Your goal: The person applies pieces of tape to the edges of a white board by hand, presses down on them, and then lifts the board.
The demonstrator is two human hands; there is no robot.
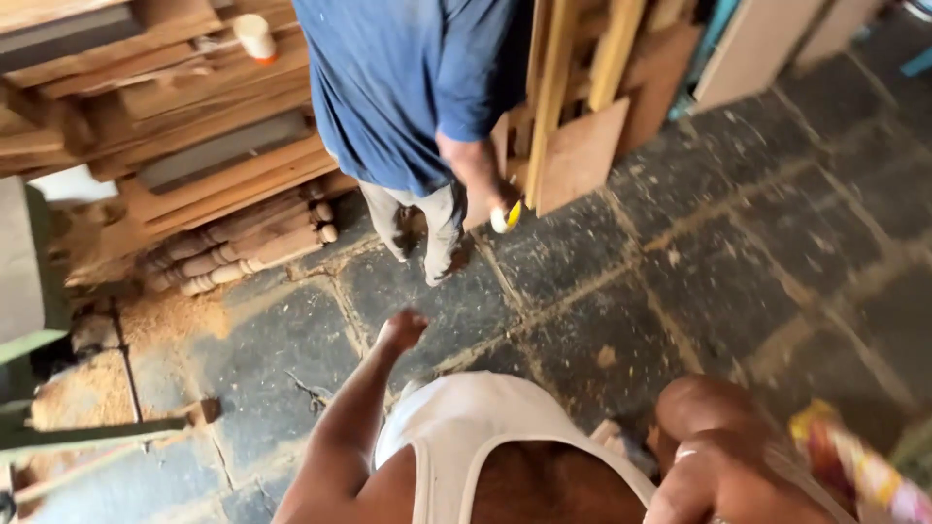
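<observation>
Stone floor (718, 281) lies under the left hand (401, 328), which hangs loosely curled and holds nothing. At 5 o'clock the right hand (714, 456) looks bent; its grip I cannot tell. At 12 o'clock a co-worker's hand (497, 199) holds a yellow tool (507, 217).

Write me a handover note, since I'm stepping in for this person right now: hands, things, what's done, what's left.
Left hand: hangs over the dark stone floor, fingers curled, nothing seen in it.
Right hand: out of view; only the arm shows.
Things: stacked wooden planks and turned wooden legs lie ahead to the left, with sawdust below them. A co-worker in a blue shirt stands ahead, holding a small yellow and white object.
Done: nothing picked up.
Left: cannot tell from this view.
</observation>
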